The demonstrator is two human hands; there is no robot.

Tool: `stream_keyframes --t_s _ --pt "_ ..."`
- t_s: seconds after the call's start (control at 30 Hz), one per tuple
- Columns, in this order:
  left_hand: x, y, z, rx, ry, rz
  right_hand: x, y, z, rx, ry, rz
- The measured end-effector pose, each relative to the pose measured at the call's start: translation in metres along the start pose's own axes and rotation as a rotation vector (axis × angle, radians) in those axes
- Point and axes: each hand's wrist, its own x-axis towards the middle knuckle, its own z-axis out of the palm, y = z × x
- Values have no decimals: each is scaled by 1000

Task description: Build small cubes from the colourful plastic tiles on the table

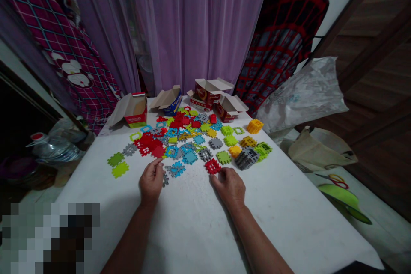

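Note:
Many flat plastic building tiles, red, blue, green, grey and yellow, lie scattered on a white table. My left hand rests palm down with its fingers bent over a grey tile. My right hand lies palm down, its fingertips touching a red tile. A grey cube built of tiles stands just beyond my right hand, with a green cube beside it. A yellow cube sits farther back on the right. Two green tiles lie apart at the left.
Several opened cardboard boxes stand along the table's far edge, in front of a purple curtain. A crumpled plastic bag lies at the right rear. On the floor to the right are a cloth bag, scissors and a green object.

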Motion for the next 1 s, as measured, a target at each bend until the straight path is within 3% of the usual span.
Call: stream_keyframes --t_s 0.3,0.5,0.63,0.73,0.87,1.0 --pt "8 -6 -8 3 34 -25 0 2 -1 48 -26 14" --pt "41 -22 -36 225 105 31 1 11 2 171 -39 45" --pt "71 -27 -52 561 -26 119 2 18 4 194 -61 40" --pt "87 -23 -54 743 -153 170 1 18 5 206 -19 31" --pt "97 -15 -49 857 -284 193 0 17 5 235 11 20" --pt "101 -14 -47 866 -301 172 1 15 3 248 -9 48"
